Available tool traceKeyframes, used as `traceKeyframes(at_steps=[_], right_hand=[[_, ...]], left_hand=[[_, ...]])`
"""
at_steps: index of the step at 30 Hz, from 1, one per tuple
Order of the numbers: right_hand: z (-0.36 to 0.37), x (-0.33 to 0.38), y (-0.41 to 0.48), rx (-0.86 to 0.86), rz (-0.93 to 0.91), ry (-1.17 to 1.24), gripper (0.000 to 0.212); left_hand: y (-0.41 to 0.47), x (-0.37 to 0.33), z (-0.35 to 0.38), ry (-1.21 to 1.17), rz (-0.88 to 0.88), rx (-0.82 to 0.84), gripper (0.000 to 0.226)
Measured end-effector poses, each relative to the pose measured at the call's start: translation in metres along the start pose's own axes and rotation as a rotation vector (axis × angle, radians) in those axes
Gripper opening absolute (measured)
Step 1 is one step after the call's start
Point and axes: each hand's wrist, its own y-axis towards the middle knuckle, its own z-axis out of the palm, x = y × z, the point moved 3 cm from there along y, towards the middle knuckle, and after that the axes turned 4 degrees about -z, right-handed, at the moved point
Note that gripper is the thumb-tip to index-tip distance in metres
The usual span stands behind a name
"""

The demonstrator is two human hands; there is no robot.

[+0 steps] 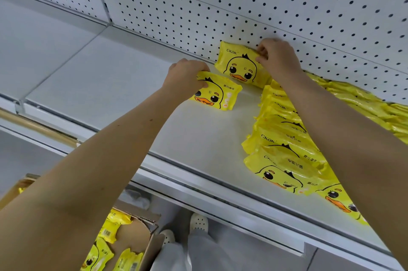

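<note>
Stocking the shelf (198, 138) with yellow duck-print wet-wipe packs. One pack in each hand.

Right hand (278, 56): grip closed on the upper right corner of the rear pack (240, 63), fingers curled over its top edge. The pack stands upright at the very back of the shelf, printed face forward. Its back is at the pegboard back panel (287, 6); actual contact cannot be made out. Judged reason: it starts a new column from the back, with the duck face readable from the aisle.

Left hand (185, 76): grip closed on the upper left end of the front pack (217, 94), thumb across the printed face, fingers behind. The pack rests on its lower edge on the shelf, slightly tilted. It sits just in front of the rear pack and a little to its left, with a gap between them. Judged: it is next in line, held at the top so it can slide back against the first.

The row of packs (284, 138) to the right leans overlapped from front to back, and the new column forms just beside it. An open cardboard box (136, 233) below the shelf holds more of the same packs, presumably the supply.

Risk: the soft packs may topple once let go.
</note>
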Motion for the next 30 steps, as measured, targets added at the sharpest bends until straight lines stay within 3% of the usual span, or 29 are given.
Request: traceKeyframes(at_steps=[7,10,12,14,18,22,25,27,30], right_hand=[[-0.014,0.002,-0.020,-0.035,-0.004,0.253,0.017],[-0.018,0.003,-0.032,0.108,0.061,0.398,0.021],[-0.015,0.003,-0.038,0.259,0.083,0.377,0.028],[-0.011,0.001,-0.042,0.308,0.073,0.294,0.035],[-0.005,-0.001,-0.041,0.140,0.064,0.131,0.029],[-0.002,-0.005,-0.035,0.029,0.103,0.070,0.020],[-0.001,-0.011,-0.033,0.004,0.131,0.071,0.013],[0.002,-0.012,-0.032,-0.015,0.129,0.047,0.011],[0.006,-0.009,-0.031,-0.047,0.133,0.042,0.010]], left_hand=[[0.015,-0.025,0.006,-0.036,0.025,-0.013,0.025],[0.025,-0.041,0.010,-0.096,0.009,-0.004,0.030],[0.033,-0.051,0.013,-0.085,-0.015,0.019,0.032],[0.041,-0.057,0.017,-0.038,-0.030,0.044,0.033],[0.052,-0.066,0.025,-0.042,-0.012,0.060,0.035],[0.041,-0.063,0.030,0.137,0.160,-0.125,0.050],[0.023,-0.049,0.031,0.175,0.289,-0.334,0.041],[0.019,-0.043,0.036,0.184,0.308,-0.191,0.034],[0.020,-0.040,0.047,0.236,0.272,0.110,0.046]])
